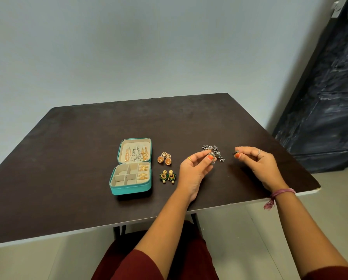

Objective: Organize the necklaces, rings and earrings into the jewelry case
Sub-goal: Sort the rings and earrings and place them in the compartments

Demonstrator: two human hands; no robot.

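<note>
Case [131,179]: teal, square, lid laid open flat on table [88,138], left of centre; cream lining.
Lid: holds necklaces [136,154], gold at left and right, silver in the middle, hung side by side.
Base: split into small compartments; left and middle ones bare, right column holds gold rings [143,172] stacked front to back.
Gold earrings [165,158]: round domed pair, peach and gold, just right of the lid, touching each other.
Green earrings [167,176]: gold pair with green beads and a pearl drop, just right of the base, side by side.
Silver earrings [214,152]: dark oxidised cluster with small pearl drops, right of centre, partly hidden by left fingers.
Left hand [193,170]: raised over table, thumb and fingers pinching one silver piece from the cluster; gold ring on one finger.
Right hand [259,164]: apart from left, thumb and forefinger pinching a small dark piece with a thin wire; silver ring on one finger, pink thread at wrist.
Surroundings: grey wall behind, dark cabinet [326,98] at right, well clear of the jewellery; maroon clothing at bottom.
Obstruction: nothing between hands and case but the two loose pairs.
Writing: none legible.
</note>
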